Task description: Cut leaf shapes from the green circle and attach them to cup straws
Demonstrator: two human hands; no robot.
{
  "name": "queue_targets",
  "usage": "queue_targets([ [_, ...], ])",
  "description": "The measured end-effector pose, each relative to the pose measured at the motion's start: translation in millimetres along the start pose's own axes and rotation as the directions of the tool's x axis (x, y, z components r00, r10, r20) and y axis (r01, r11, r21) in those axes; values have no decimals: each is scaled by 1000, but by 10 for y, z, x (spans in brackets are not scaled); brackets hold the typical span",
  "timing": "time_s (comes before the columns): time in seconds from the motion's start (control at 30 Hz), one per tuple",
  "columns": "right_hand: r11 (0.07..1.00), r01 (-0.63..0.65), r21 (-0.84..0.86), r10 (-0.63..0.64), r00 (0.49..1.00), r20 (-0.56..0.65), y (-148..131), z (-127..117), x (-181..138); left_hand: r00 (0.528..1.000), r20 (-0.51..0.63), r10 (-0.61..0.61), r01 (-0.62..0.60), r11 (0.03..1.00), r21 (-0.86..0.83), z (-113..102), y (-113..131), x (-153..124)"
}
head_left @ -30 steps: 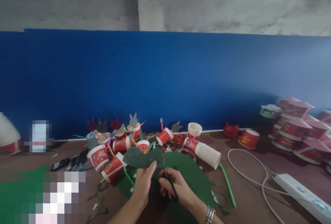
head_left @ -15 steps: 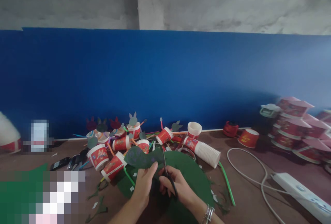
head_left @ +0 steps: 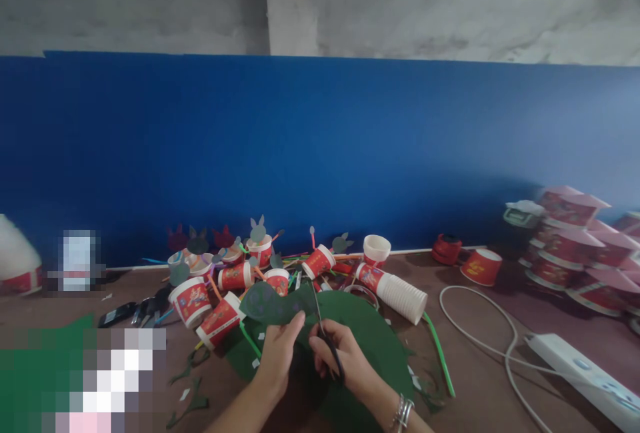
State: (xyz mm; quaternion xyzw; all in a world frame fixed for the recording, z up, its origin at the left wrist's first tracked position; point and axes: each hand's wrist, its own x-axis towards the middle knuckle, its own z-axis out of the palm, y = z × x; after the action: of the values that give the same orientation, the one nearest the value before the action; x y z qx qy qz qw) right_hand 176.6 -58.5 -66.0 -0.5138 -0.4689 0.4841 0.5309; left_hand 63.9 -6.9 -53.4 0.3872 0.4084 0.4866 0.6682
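The dark green sheet (head_left: 375,336) is where I see the risk. The scissors (head_left: 323,333) point their thin blades up and away through its edge, and the left thumb sits just beside them. By my judgement a snip that wanders could nick that thumb or run off the outline. The floppy lobe could also fold into the blades, since it is held at one edge only. The left hand (head_left: 279,353) is closed in a pinch on that lobe, thumb on top and fingers beneath. The right hand (head_left: 345,356) is curled through the scissors' dark handles, and I cannot tell how far apart the blades stand. The sheet looks soft, matt and felt-like, rounded in outline and ragged along its right edge. It lies on the brown table (head_left: 490,393) straight ahead of me, its upper-left part lifted into a wavy lobe. Small scraps lie around it. Just behind sits a heap of red paper cups (head_left: 220,320) with straws and cut-out shapes, and a stack of white cups (head_left: 403,296) lies on its side. A green straw (head_left: 441,356) runs along the sheet's right edge. A white cable (head_left: 475,336) and power strip (head_left: 583,370) lie well apart to the right.
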Motion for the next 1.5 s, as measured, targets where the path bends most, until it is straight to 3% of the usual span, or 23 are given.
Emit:
queue_targets([
  [0.1, 1000, 4, -1, -4, 1000, 0, 20, -14, 10, 1000, -5, 3, -3, 1000, 15, -7, 2, 9],
  [0.27, 999, -19, -37, 19, 1000, 2, 12, -16, 18, 992, -128, 20, -11, 998, 64, -12, -14, 25],
  [0.33, 999, -34, -41, 34, 999, 1, 10, -12, 20, 996, -75, 45, -35, 992, 124, -20, -34, 38],
  [0.47, 998, -57, -26, 57, 998, 23, 3, -9, 13, 982, 158, 103, -134, 971, 199, -63, -82, 86],
  [0.67, 999, -46, -19, 46, 999, 26, -32, -11, -3, 964, 257, 73, -146, 949, 279, -129, -107, 145],
  [1.0, 995, -72, -72, 72, 997, 3, 4, -31, 17, 988, 117, 104, -131, 959, 253, -70, -30, 102],
  [1.5, 995, -82, -55, 84, 996, 38, -20, -37, 0, 982, 162, 94, -148, 919, 366, -97, 37, 115],
])
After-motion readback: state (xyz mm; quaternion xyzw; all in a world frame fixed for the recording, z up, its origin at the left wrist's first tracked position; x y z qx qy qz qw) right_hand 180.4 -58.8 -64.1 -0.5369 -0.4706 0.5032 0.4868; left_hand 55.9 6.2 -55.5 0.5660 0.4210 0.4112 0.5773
